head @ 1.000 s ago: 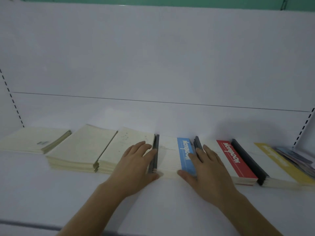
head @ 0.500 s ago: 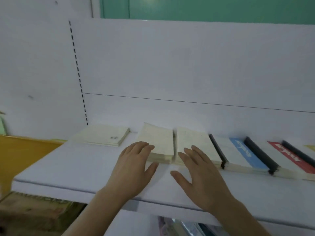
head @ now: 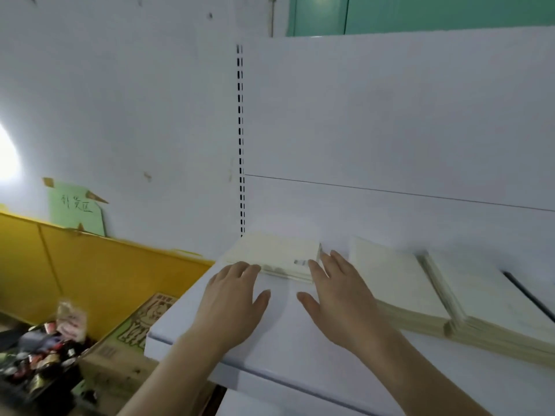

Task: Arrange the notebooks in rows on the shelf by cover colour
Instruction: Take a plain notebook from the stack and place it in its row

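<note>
A low stack of cream notebooks (head: 274, 255) lies at the left end of the white shelf (head: 288, 352). My left hand (head: 231, 304) is flat and open, its fingertips at the stack's front edge. My right hand (head: 339, 298) is also open, fingers straight, touching the stack's front right corner. Two taller cream stacks follow to the right, one (head: 393, 283) beside my right hand and another (head: 486, 301) past it. A black notebook spine (head: 528, 292) shows at the far right edge.
The shelf's white back panel (head: 390, 130) has a slotted upright (head: 240, 139) at its left. Left of and below the shelf stand a yellow bin wall (head: 90, 265), a cardboard box (head: 132, 334) and a heap of small packaged goods (head: 39, 355). A green paper sign (head: 76, 208) hangs on the wall.
The view and both hands have moved left along the shelf, from the blue and red notebooks past the middle cream stacks to the leftmost cream stack.
</note>
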`<act>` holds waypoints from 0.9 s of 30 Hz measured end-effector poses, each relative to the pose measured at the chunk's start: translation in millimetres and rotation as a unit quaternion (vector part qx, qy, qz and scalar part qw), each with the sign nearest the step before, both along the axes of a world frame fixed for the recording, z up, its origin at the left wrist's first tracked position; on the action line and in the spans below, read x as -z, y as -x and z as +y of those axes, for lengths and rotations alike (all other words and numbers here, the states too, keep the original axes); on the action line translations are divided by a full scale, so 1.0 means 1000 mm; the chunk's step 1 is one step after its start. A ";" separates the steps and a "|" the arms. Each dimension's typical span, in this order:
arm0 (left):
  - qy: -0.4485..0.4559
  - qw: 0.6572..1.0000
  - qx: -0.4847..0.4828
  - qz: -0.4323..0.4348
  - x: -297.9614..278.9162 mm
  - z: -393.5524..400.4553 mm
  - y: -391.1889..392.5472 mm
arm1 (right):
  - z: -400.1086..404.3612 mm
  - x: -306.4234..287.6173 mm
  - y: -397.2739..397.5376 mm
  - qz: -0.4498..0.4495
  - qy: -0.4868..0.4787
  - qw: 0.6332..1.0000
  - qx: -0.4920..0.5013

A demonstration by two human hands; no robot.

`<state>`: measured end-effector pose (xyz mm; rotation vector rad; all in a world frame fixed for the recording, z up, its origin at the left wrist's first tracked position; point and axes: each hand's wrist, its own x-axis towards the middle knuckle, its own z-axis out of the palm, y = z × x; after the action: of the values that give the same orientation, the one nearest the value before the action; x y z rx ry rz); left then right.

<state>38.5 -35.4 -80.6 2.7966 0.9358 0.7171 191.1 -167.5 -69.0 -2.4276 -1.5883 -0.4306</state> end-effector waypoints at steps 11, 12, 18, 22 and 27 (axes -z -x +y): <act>0.012 0.989 0.001 0.145 0.009 0.084 -0.037 | 0.100 0.019 -0.043 -0.013 0.101 0.995 0.010; 0.001 0.988 0.004 0.156 0.010 0.088 -0.039 | 0.100 0.019 -0.043 -0.033 0.095 0.995 0.000; -0.035 0.999 0.030 0.023 0.005 0.110 -0.044 | 0.089 -0.005 -0.033 -0.089 0.025 0.996 0.012; 0.018 0.971 0.077 -0.224 -0.016 0.114 -0.039 | 0.075 -0.035 -0.020 -0.010 -0.156 0.987 0.048; 0.259 0.938 0.100 -0.207 -0.025 0.110 -0.037 | 0.066 -0.052 0.013 0.198 -0.336 0.918 0.071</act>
<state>75.0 74.3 -55.9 2.1273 0.6314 0.8357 177.9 -101.9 -17.3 -1.9318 -0.8994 -0.3916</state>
